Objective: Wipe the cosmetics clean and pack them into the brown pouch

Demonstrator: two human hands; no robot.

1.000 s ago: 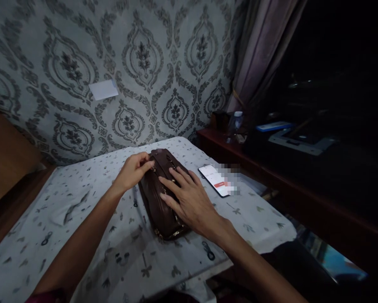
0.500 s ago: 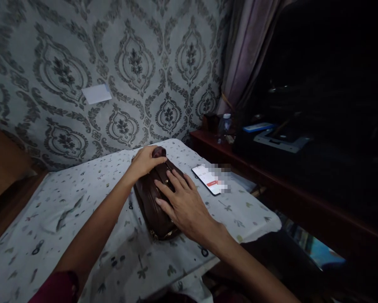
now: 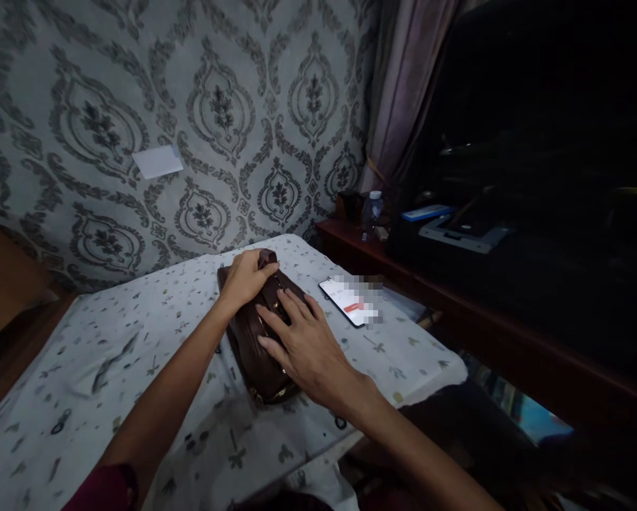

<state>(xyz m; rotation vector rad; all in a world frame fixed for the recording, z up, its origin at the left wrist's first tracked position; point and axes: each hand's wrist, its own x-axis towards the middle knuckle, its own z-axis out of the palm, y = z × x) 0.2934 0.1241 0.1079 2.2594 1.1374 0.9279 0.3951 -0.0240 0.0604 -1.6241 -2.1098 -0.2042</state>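
A dark brown leather bag (image 3: 248, 349) with gold zips lies on the patterned white cloth. At its far end my left hand (image 3: 245, 278) grips the body. The left thumb reaches toward a short brown loop (image 3: 267, 257), and the other fingers are mostly hidden behind the edge. Spread flat across the bag's top and right side is my right hand (image 3: 303, 344), fingers apart beside the gold fittings. A phone (image 3: 342, 301) with a lit white screen and a red button rests to the right of the bag.
The white cloth (image 3: 153, 341) covers the table up to the wallpapered wall. On the dark red ledge (image 3: 345, 231) at the right stands a clear bottle (image 3: 372, 213). A brown box-like shape (image 3: 10, 284) is at the left edge, and a purple curtain (image 3: 403, 92) hangs behind.
The view has shifted slightly, so the surroundings sit a little further left. Both hands keep their places on the bag.
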